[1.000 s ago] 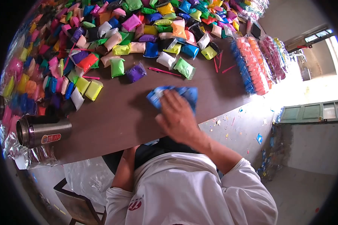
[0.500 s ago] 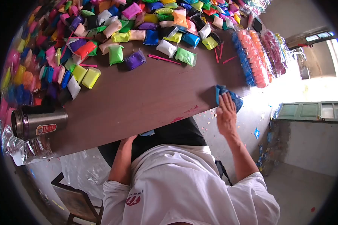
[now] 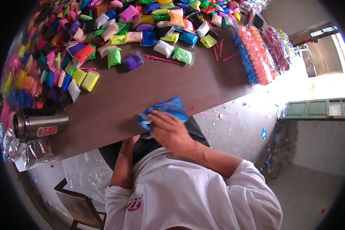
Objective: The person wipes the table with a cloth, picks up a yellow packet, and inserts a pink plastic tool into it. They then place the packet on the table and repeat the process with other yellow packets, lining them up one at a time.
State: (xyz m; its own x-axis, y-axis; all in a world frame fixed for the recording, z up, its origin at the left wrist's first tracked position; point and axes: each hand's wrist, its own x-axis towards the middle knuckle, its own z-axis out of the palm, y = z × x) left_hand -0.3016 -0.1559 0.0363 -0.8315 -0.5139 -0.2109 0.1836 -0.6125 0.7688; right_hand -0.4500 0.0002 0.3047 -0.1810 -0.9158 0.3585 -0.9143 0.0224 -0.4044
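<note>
My right hand (image 3: 169, 130) lies over a crinkled blue plastic packet (image 3: 173, 106) at the table's near edge, in front of my body. Its fingers press onto the packet's left part, and the thumb side is partly hidden. The packet looks flat and shiny, slightly blurred. My left hand (image 3: 131, 141) is low at the table edge, near my lap. Its fingers are hidden under the edge and behind the other hand's packet. Red-pink smudges (image 3: 190, 108) mark the brown table (image 3: 115, 97) just right of the packet.
Many colourful soft packets (image 3: 134, 37) cover the far and left side. Pink plastic sticks (image 3: 163, 59) lie before them. A steel thermos (image 3: 42, 124) rests on its side at left. Bagged rows of blue and coral pieces (image 3: 255, 55) stand at right. A wooden chair (image 3: 78, 201) is below left.
My right hand has swept left along the near edge with the blue packet, from the table's right end to in front of my body. My left hand stays about where it was.
</note>
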